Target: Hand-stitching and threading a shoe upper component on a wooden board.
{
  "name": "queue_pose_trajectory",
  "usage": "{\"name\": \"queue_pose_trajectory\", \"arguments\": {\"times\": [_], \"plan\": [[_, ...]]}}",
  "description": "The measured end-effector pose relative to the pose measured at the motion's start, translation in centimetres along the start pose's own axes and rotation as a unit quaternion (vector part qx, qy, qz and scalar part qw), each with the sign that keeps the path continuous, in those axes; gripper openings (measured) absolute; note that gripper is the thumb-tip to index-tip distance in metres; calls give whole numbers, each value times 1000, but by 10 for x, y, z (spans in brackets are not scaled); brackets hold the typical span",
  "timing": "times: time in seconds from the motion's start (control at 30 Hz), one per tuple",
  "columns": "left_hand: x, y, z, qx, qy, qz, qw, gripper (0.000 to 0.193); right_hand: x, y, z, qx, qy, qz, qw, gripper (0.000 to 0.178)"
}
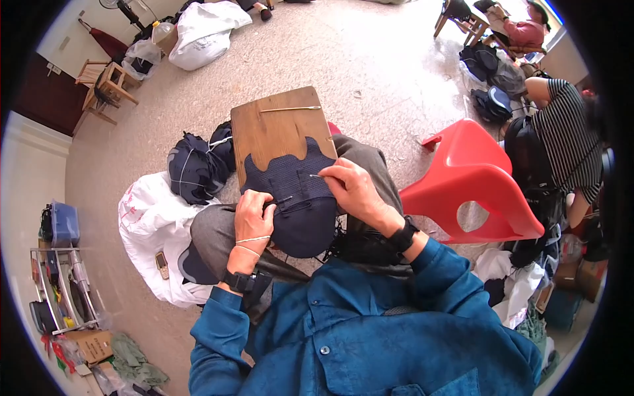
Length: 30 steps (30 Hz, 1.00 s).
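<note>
A dark navy fabric piece shaped like a shoe upper (300, 228) lies over a wooden board (264, 129) across my lap. Its rounded end points toward me; the cut, pronged end lies on the board. My left hand (253, 214) is closed on the piece's left edge, thumb on top. In my right hand (350, 188), thumb and forefinger pinch a thin metal needle (316, 175) just above the fabric's right side. A small pale pin-like bit (284, 198) shows on the fabric near my left thumb. Across the board's far end rests a long, thin wooden-looking stick (290, 109).
A red plastic stool (482, 191) stands close on my right, with a person in a striped top (568, 125) beyond. Left of my knees sit a tied dark bundle (191, 168) and a white sack (152, 231) with a phone (162, 264) on it.
</note>
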<state>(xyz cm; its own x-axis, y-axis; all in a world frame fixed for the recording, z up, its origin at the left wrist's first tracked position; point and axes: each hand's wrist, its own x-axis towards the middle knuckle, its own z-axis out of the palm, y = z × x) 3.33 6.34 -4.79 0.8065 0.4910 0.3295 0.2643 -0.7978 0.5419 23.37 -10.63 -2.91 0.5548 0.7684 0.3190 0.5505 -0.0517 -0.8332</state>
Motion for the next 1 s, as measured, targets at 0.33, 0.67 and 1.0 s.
{"name": "queue_pose_trajectory", "arguments": {"times": [0.33,0.67,1.0], "plan": [[11,28,25,-14,30,49,998,18,-19,7,18,-117,-56,-23,991,7],[13,24,34,-45,-11,8,999,36,0,9,16,-163,-164,-33,972,4],[13,12,37,-82,3,23,996,31,-3,13,27,-72,-136,-46,987,8]]}}
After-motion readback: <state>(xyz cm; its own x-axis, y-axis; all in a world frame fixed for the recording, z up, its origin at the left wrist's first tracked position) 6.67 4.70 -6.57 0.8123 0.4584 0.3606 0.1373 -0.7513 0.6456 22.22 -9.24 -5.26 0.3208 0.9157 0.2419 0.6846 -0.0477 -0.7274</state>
